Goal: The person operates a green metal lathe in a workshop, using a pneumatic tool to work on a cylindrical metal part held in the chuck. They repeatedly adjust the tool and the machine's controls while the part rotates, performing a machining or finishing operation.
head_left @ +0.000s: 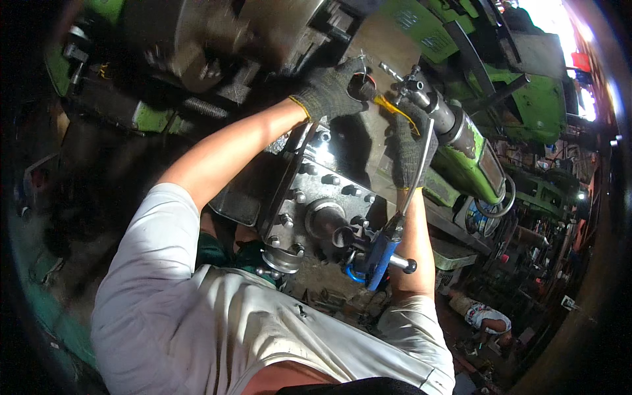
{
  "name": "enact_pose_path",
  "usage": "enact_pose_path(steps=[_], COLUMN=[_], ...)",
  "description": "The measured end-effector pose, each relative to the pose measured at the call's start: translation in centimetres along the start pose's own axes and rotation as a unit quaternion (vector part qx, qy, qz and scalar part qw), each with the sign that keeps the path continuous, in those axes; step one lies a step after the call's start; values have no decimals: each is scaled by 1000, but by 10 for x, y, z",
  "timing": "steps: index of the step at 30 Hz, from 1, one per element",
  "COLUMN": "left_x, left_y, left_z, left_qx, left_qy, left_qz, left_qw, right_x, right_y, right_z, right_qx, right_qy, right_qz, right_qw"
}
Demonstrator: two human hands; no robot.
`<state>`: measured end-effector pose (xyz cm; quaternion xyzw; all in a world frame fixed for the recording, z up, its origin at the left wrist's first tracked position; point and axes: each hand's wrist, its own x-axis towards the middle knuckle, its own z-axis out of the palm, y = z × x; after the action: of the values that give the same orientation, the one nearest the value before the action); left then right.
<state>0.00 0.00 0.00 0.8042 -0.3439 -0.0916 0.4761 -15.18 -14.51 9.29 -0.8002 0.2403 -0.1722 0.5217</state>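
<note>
**Gloved hands at the carriage of a green lathe**

The green lathe (pixel 461 158) fills the upper part of the view, its painted castings running from far left to the right. At far left sits the large grey chuck (pixel 197 39), blurred, with stepped jaws on its face.

Below centre lies the carriage block (pixel 322 197), a grey steel face, worn and oily, studded with hex-head bolts around a round central boss. A bright reflection marks its upper edge. A blue-handled lever (pixel 382 253) with a ball-ended cross pin projects from its near end.

To the right of the block lies the tailstock barrel (pixel 451 122), a dark grey cylinder on a green base.

The left hand (pixel 332 89), in a dark knitted glove with a yellow cuff, is closed around a small round part with a red rim at the far end of the block. The right hand (pixel 411 148), gloved alike, lies against the block's right edge beside a thin metal rod (pixel 421 164); whether it grips the rod cannot be determined.
</note>
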Motion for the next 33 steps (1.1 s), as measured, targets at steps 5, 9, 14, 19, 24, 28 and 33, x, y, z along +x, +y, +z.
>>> enact_pose_path(steps=[5,9,14,19,24,28,33], left_x=[8,25,26,31,31,30,42], left_y=[9,9,10,8,4,10,1], left_z=[-4,-1,1,2,8,19,27], left_qx=[5,77,75,99,84,41,50], left_qy=[-11,-18,-16,-56,-4,93,71], left_qz=[-5,-35,-16,-26,38,72,-16], left_qw=[1000,996,997,993,996,992,996], right_x=[23,41,56,71,96,114,139], right_y=[-15,-41,-42,-49,-82,-61,-45], right_z=[-20,-10,-13,-19,-1,12,4], right_qx=[-211,-153,-181,-235,-193,-116,-259], right_qy=[42,9,-33,-14,-38,30,30], right_qz=[-273,-182,-166,-181,-101,-68,-129], right_qw=[938,971,969,955,975,990,957])
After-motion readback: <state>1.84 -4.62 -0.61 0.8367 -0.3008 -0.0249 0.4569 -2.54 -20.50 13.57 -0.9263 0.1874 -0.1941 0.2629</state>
